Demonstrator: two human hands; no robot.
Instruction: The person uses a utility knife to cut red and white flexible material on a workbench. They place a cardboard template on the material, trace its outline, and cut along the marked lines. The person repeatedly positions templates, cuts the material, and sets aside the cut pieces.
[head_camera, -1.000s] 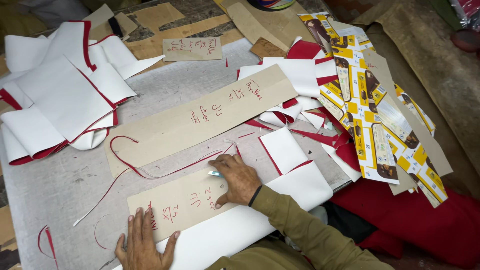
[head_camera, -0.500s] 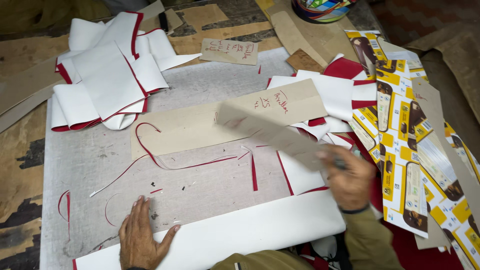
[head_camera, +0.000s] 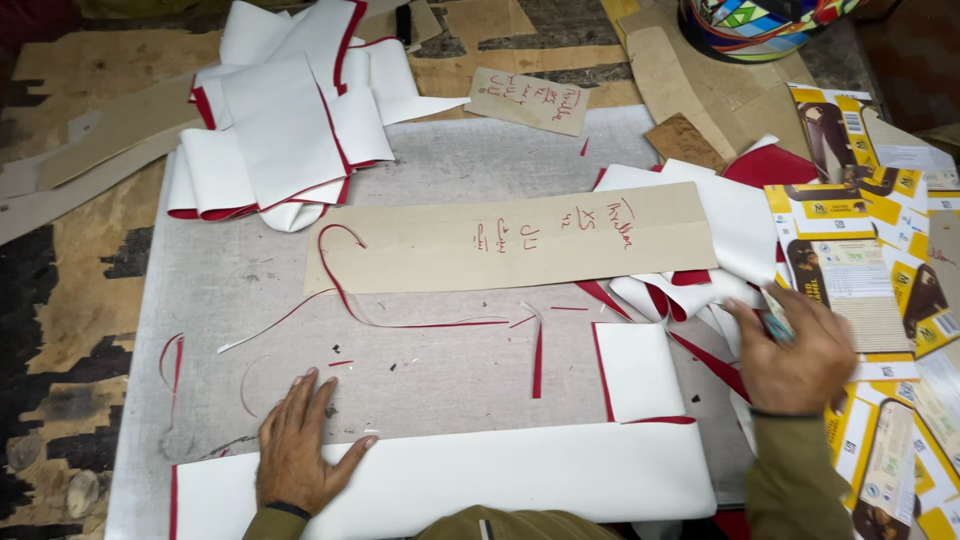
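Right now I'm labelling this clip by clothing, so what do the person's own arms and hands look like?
Both hands are bare, with no gloves. The left hand and the right hand each come out of a long olive-green sleeve with a plain cuff. A thin dark band circles each wrist at the cuff edge. No rings show, and the sleeves carry no markings.

Taking the long tan cardboard pattern strip (head_camera: 520, 243) as landmark: just below it the grey work mat (head_camera: 430, 375) lies open, crossed only by thin red trimmings (head_camera: 420, 322). Up-left, stacked white red-edged pieces (head_camera: 285, 130) block passage. To its right, yellow printed cartons (head_camera: 860, 280) crowd the edge.
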